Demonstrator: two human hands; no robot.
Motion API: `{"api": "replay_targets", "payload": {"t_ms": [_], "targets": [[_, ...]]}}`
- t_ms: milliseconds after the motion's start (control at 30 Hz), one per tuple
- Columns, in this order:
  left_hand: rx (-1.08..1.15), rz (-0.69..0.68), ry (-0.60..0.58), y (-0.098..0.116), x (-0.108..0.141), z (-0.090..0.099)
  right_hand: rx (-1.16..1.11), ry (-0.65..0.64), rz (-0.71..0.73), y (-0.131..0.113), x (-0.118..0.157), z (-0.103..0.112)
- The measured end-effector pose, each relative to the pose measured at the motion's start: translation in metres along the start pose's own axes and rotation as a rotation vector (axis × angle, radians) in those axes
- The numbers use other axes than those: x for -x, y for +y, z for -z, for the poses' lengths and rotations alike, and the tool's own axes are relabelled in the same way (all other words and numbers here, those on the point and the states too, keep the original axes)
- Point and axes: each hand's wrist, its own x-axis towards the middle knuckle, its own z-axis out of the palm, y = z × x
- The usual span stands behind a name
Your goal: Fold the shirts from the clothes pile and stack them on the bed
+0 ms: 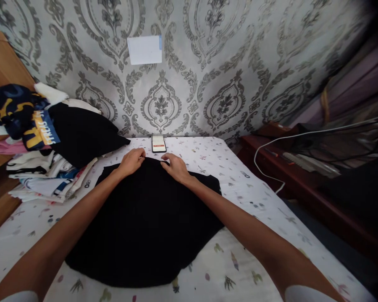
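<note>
A black shirt (145, 226) lies spread on the white patterned bed sheet (245, 268), its wide rounded edge toward me. At its far edge, left of the middle, my left hand (132, 161) is closed on the cloth with thumb and fingers. A short way to the right, my right hand (176, 167) pinches the same far edge. Between the two hands a stretch of the shirt's edge shows. Both forearms pass over the shirt, and its details are hard to make out in the dark cloth.
A phone (158, 143) leans upright near the patterned wall (192, 75). At left, a heap of clothes (82, 130) lies on a stack of folded clothes (47, 180) beside a wooden panel (11, 54). At right, a white cable (280, 138) hangs over dark red furniture (302, 184).
</note>
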Motion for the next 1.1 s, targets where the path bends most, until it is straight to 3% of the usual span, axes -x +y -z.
{"api": "replay_targets", "payload": {"t_ms": [167,433,600,800,900,1000,1100], "targets": [[0.025,0.053,-0.032,0.005,-0.001,0.004,0.183,-0.029,-0.167,0.001,-0.007,0.0],[-0.15,-0.025,-0.09,-0.005,-0.003,-0.009,0.085,0.031,-0.28,0.004,-0.011,0.001],[-0.146,0.036,-0.193,-0.032,0.0,-0.001,0.074,0.041,-0.306,0.005,-0.011,0.002],[0.053,-0.009,-0.247,-0.076,0.016,0.019,-0.019,0.043,-0.243,0.01,-0.013,-0.002],[0.13,0.016,-0.205,-0.081,0.022,0.026,-0.171,-0.016,-0.19,0.013,-0.015,-0.004],[0.146,0.041,-0.109,-0.073,0.024,0.029,-0.354,-0.098,-0.149,0.015,-0.019,-0.006],[0.099,0.089,-0.047,-0.064,0.023,0.028,-0.428,-0.033,-0.111,0.018,-0.023,-0.011]]}}
